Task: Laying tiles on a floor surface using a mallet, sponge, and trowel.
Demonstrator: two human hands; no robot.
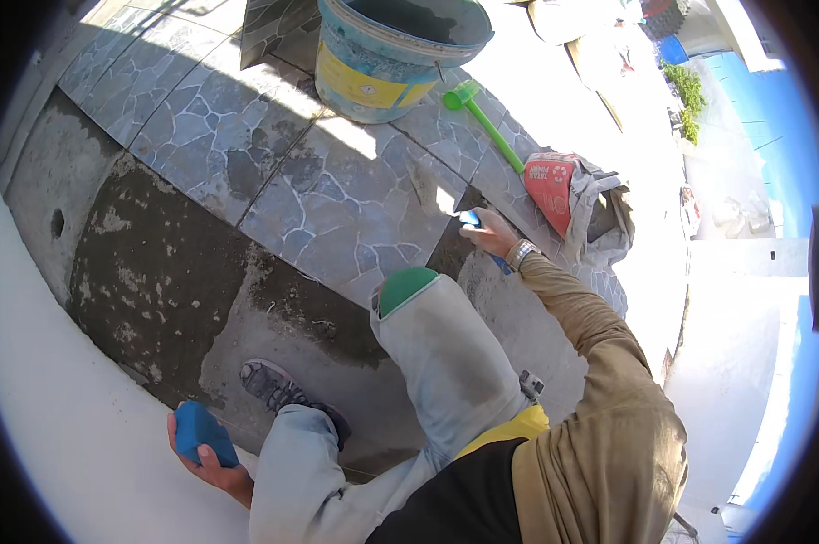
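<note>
At the lower left, beside the white wall (74, 417), my left hand (217, 470) is closed around a blue sponge (197, 432). My right hand (494, 234) reaches out past my bent knee, its fingers wrapped round a blue-handled tool (470, 218). A bright flat part, perhaps its blade, shows at the tip, low over the edge of the stone-patterned floor tiles (337, 199). The tool's exact kind is hard to make out. Below the tiles' edge lies a strip of dark, damp mortar (156, 272).
Ahead stands a large blue bucket (373, 82) with a yellow label. To its right lie a green mallet (487, 127) and an open red and grey bag (564, 195). My knee with a green pad (408, 290) and my shoe (272, 384) are close to the mortar.
</note>
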